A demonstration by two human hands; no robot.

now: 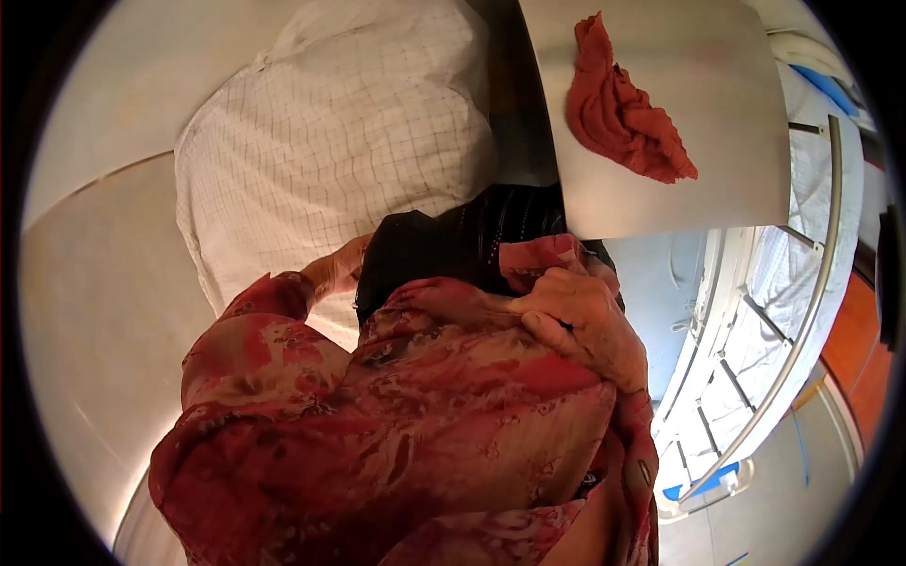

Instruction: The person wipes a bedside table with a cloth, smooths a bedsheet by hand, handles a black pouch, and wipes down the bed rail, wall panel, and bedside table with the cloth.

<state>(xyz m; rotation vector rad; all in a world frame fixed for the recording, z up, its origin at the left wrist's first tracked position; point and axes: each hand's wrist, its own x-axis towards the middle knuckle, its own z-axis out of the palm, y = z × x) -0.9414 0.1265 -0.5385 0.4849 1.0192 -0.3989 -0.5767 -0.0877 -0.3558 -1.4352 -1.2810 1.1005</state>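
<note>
A loose red and tan patterned shirt (444, 415) covers my body and arms. My right hand (590, 325) is closed, its thumb and fingers pinching the shirt's front. Just past that hand, a fold of the same red fabric lies over a black cloth (444, 245) with fine shiny lines, spread at my lap. My left hand (338, 269) reaches to the black cloth's left edge. Its fingers are hidden there, so I cannot see what they hold.
A large white checked cloth bundle (330, 123) bulges ahead on the left. To the right, a metal tabletop (727, 94) carries a crumpled red cloth (623, 113). Beyond it stand a curved metal rail (821, 274) and white sheeting. A pale wall (94, 283) is at far left.
</note>
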